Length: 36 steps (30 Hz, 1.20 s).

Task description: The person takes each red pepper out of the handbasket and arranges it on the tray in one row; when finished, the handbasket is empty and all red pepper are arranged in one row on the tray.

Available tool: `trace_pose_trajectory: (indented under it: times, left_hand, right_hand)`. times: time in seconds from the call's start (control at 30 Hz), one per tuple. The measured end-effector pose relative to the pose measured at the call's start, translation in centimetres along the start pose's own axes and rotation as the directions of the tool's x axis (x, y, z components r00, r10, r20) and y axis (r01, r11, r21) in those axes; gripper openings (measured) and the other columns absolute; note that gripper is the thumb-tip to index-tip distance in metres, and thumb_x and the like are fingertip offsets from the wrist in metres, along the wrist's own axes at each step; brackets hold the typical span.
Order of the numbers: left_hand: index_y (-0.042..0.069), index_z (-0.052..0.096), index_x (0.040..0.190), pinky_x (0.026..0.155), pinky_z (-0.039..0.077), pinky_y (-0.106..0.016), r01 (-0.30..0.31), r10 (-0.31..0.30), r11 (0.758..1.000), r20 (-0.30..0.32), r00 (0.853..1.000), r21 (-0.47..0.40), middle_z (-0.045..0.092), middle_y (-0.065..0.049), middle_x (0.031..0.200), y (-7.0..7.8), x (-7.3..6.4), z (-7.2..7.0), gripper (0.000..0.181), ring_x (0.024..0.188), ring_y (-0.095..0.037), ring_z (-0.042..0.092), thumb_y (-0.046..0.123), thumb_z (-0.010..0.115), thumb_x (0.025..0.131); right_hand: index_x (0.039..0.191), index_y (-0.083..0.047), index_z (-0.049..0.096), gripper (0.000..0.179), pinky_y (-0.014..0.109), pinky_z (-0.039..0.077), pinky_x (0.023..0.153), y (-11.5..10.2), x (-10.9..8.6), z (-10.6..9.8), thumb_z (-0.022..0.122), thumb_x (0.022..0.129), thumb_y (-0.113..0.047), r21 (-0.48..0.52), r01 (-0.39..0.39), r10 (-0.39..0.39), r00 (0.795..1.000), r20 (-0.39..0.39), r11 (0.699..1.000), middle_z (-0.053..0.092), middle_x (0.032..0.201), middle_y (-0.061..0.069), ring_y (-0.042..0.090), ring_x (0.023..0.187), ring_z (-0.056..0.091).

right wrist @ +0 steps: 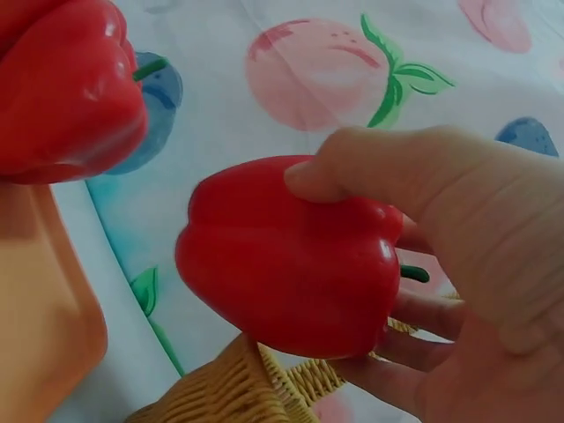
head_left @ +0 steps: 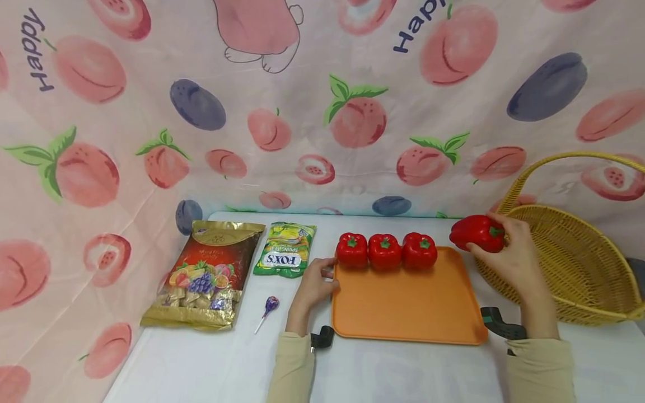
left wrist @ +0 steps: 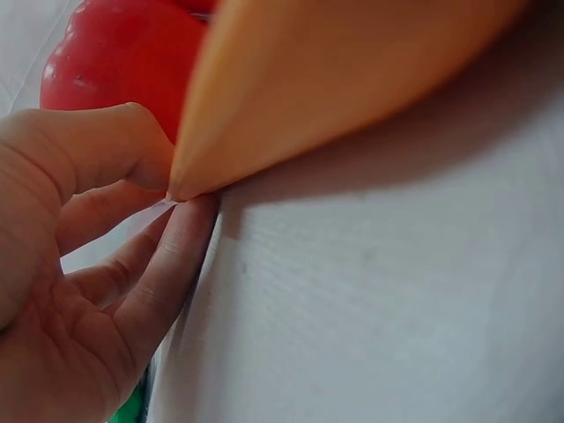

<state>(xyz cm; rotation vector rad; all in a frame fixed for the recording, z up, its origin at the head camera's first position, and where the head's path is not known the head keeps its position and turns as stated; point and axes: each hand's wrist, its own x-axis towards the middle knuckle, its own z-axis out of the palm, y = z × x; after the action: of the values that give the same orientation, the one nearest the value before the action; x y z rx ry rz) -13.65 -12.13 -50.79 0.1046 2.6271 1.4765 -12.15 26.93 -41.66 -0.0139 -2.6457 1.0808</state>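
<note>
My right hand (head_left: 515, 260) holds a red bell pepper (head_left: 471, 233) on its side, beyond the back right corner of an orange tray (head_left: 408, 308). In the right wrist view the thumb lies along one side of this pepper and the fingers curl round its green-stemmed end. Three more red bell peppers (head_left: 384, 252) stand in a row along the tray's back edge, stems up. At the tray's left edge, my left hand (head_left: 316, 285) pinches the rim between thumb and fingers, close beside the leftmost pepper (left wrist: 123, 66).
A yellow wicker basket (head_left: 579, 257) with a tall handle stands at the right, just past the held pepper. On the left lie a large candy bag (head_left: 206, 268), a green Fox's packet (head_left: 285, 249) and a lollipop (head_left: 271, 304). Fruit-print cloth (head_left: 302, 101) hangs behind the white table.
</note>
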Motion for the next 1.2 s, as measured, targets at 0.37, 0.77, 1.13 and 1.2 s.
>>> trace_pose_trajectory:
  times: [0.37,0.77,1.13,1.2]
  left_hand:
    - [0.008,0.062,0.132,0.081,0.055,-0.03,-0.006,0.006,1.0,-0.004,1.0,-0.015,0.057,-0.007,0.121,0.1,0.2,0.1,0.052,0.095,-0.019,0.058,0.002,0.07,0.082]
    - [0.007,0.061,0.132,0.08,0.056,-0.03,-0.024,0.024,1.0,-0.004,1.0,0.007,0.057,-0.008,0.12,0.3,0.4,-0.1,0.052,0.096,-0.019,0.058,0.003,0.07,0.081]
    - [0.006,0.061,0.132,0.08,0.055,-0.03,-0.022,0.022,0.999,-0.003,1.0,0.025,0.057,-0.008,0.119,0.0,0.2,0.1,0.053,0.094,-0.019,0.058,0.002,0.071,0.081]
    - [0.007,0.061,0.132,0.08,0.055,-0.029,-0.023,0.023,0.999,-0.006,1.0,0.024,0.057,-0.008,0.119,0.0,0.1,0.2,0.053,0.094,-0.019,0.058,0.001,0.071,0.08]
  right_hand:
    - [0.139,0.009,0.04,0.079,0.074,0.04,0.088,-0.6,0.6,1.4,0.081,0.075,-0.014,-0.138,0.092,-0.073,0.988,0.133,0.986,0.037,0.131,0.035,0.054,0.116,0.036]
    - [0.133,0.01,0.044,0.075,0.071,0.042,0.09,-0.9,0.6,2.9,0.083,0.073,-0.013,-0.207,0.145,-0.094,0.967,0.236,0.967,0.04,0.126,0.034,0.053,0.114,0.039]
    - [0.134,0.011,0.045,0.074,0.069,0.041,0.093,-1.2,0.6,3.5,0.082,0.074,-0.012,-0.234,0.192,-0.116,0.946,0.302,0.953,0.045,0.127,0.036,0.054,0.113,0.042]
    - [0.135,0.011,0.045,0.075,0.069,0.04,0.093,-1.3,0.5,3.7,0.082,0.074,-0.011,-0.229,0.193,-0.119,0.946,0.303,0.954,0.044,0.128,0.037,0.055,0.114,0.041]
